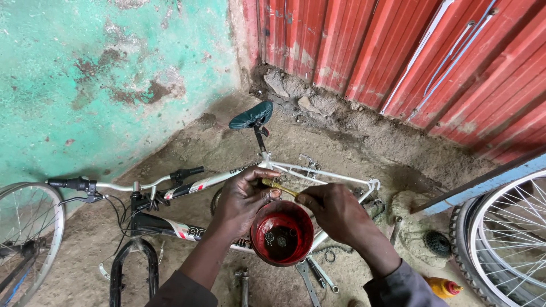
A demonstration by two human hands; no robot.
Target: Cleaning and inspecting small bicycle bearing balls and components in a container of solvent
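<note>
My left hand grips the rim of a round red bowl that holds dark liquid and small metal parts. Its thumb and fingers also pinch one end of a thin yellowish rod-like piece held over the bowl. My right hand pinches the other end of that piece from the right. Both hands hover above a white bicycle frame lying on the dirt floor. The frame has a dark saddle and black handlebar grips.
A loose wheel lies at the left and another wheel at the right. Wrenches, a cassette sprocket and an orange bottle lie on the ground. A green wall and red corrugated sheeting close the back.
</note>
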